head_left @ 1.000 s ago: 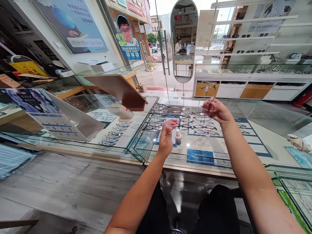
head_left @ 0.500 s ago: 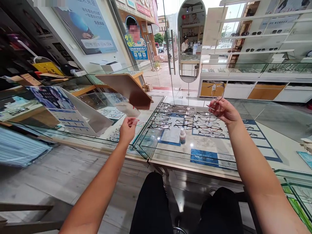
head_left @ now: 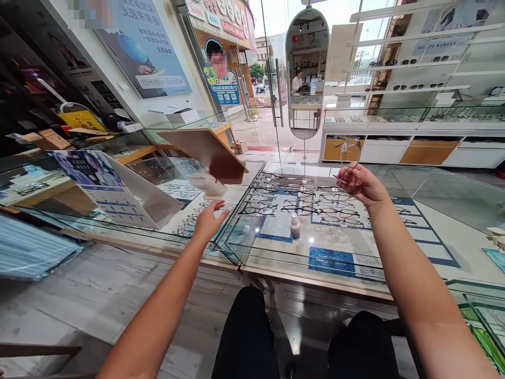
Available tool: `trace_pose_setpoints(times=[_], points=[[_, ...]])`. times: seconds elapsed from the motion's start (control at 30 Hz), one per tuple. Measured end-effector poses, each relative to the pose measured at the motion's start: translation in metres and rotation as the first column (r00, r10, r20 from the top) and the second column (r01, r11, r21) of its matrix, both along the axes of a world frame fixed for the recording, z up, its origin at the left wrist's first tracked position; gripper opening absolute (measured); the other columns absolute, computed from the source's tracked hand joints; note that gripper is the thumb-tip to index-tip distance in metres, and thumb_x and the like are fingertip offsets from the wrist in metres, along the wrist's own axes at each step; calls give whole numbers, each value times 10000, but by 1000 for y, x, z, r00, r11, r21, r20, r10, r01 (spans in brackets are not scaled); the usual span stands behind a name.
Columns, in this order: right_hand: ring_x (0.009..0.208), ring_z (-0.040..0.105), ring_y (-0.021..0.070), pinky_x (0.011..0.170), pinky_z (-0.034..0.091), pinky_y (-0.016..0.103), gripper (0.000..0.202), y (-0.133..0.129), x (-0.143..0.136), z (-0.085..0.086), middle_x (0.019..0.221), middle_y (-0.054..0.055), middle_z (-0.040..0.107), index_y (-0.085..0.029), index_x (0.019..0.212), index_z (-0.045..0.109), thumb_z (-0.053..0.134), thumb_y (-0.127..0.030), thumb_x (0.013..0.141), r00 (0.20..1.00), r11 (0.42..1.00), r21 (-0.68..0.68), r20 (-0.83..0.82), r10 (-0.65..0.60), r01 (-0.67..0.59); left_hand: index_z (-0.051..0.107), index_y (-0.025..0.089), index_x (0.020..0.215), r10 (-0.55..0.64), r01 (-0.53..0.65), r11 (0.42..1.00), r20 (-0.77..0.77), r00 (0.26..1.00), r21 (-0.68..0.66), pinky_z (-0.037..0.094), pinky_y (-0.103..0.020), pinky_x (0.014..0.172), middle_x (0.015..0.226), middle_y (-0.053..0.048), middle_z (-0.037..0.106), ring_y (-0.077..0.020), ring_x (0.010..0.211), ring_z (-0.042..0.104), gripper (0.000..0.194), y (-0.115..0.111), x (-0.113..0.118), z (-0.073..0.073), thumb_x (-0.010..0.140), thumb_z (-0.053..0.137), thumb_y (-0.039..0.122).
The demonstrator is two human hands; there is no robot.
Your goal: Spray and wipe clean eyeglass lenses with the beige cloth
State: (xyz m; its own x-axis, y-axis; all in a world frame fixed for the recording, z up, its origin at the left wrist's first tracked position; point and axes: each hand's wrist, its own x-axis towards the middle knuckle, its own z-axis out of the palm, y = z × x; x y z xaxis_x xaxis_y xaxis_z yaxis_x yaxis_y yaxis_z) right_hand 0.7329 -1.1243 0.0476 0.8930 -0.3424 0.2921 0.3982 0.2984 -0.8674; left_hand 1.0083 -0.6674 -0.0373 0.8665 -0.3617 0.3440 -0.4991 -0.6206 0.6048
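Pinching thin glasses [head_left: 347,158] high above the glass worktop [head_left: 394,247], right hand [head_left: 361,184]; left hand [head_left: 209,221] spread, empty, hovering near the small bottle [head_left: 294,226]; a careless sweep could topple it

Rows of spectacle frames [head_left: 300,202] lay under the glass top of the desk [head_left: 434,247], and a small white dropper bottle [head_left: 294,227] stood upright on the glass near its front edge. A wooden display stand [head_left: 205,150] leaned over the neighbouring case, beside a tilted printed sign [head_left: 98,187]. An oval mirror [head_left: 306,71] stood by the glass door, and sunglasses [head_left: 414,86] lined the white wall shelves to the right. A crumpled cloth [head_left: 497,238] sat at the far right.
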Motion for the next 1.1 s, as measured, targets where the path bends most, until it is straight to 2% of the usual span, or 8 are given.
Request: trace_pose_setpoints(times=[0.1, 0.17, 0.27, 0.4, 0.53, 0.77, 0.9, 1.1], points=[[928, 802, 176, 864, 685, 303, 399, 2, -1, 2, 979, 1, 826, -288, 903, 711, 1036, -425, 716, 1000, 1000, 15, 6, 10, -10, 670, 185, 1271, 93, -40, 981, 276, 957, -190, 491, -533, 1153, 1346, -192, 715, -382, 1307, 636, 408, -18, -44, 14, 965, 633, 454], [931, 800, 182, 862, 684, 310, 395, 2, -1, 2, 983, 3, 825, -287, 900, 711, 1031, -431, 717, 1000, 1000, 10, 0, 15, -15, 680, 222, 1219, -37, 140, 953, 358, 933, -267, 512, -501, 1109, 1224, -147, 729, -352, 1233, 656, 311, -40, -88, 23, 1003, 639, 441], [938, 802, 186, 870, 682, 311, 411, 3, 0, 1, 985, 8, 823, -282, 903, 699, 1030, -439, 716, 1000, 1000, -2, -4, 12, -12, 635, 290, 1443, -456, 490, 847, 193, 869, -205, 501, -489, 1129, 1384, -125, 713, -340, 1302, 642, 515, -81, -150, 27, 964, 763, 430], [935, 798, 175, 879, 683, 303, 443, 3, 0, 0, 987, 7, 819, -277, 915, 687, 1039, -455, 712, 1000, 1000, -10, 1, 10, -10, 726, 289, 1281, -579, 561, 787, 7, 816, -256, 506, -556, 1091, 1289, -147, 750, -390, 1227, 653, 481, -122, -187, 14, 870, 885, 481], [933, 793, 179, 877, 681, 320, 427, 5, 0, 3, 992, 4, 820, -279, 909, 691, 1030, -462, 726, 999, 1000, -8, 29, 15, -15, 738, 264, 1135, -699, 574, 677, -155, 699, -461, 578, -468, 918, 1089, -115, 756, -294, 996, 679, 305, -140, -184, 19, 1002, 751, 538], [914, 789, 167, 870, 680, 310, 366, 8, 3, 4, 980, -5, 826, -284, 905, 705, 1007, -433, 763, 997, 999, 34, 76, 20, -23, 597, 303, 1309, -933, 341, 345, -279, 228, -874, 500, -237, 521, 907, -1, 609, -168, 749, 625, 561, -194, -148, 97, 881, 887, 520], [898, 792, 164, 865, 686, 304, 357, 10, 6, 2, 984, -5, 835, -283, 893, 702, 1005, -427, 774, 996, 999, 45, 83, 17, -21, 522, 266, 1050, -949, 387, 289, -209, 235, -876, 326, -174, 423, 757, 51, 546, -103, 547, 477, 611, -238, -122, 114, 860, 847, 746], [915, 791, 153, 879, 681, 280, 380, 24, 11, 5, 957, -9, 840, -270, 860, 728, 1047, -428, 727, 999, 995, 98, 22, 26, -28, 655, 232, 1124, -964, 299, 234, -181, 194, -925, 524, -256, 528, 883, -28, 628, -189, 777, 623, 652, -261, -112, 102, 800, 888, 748]])
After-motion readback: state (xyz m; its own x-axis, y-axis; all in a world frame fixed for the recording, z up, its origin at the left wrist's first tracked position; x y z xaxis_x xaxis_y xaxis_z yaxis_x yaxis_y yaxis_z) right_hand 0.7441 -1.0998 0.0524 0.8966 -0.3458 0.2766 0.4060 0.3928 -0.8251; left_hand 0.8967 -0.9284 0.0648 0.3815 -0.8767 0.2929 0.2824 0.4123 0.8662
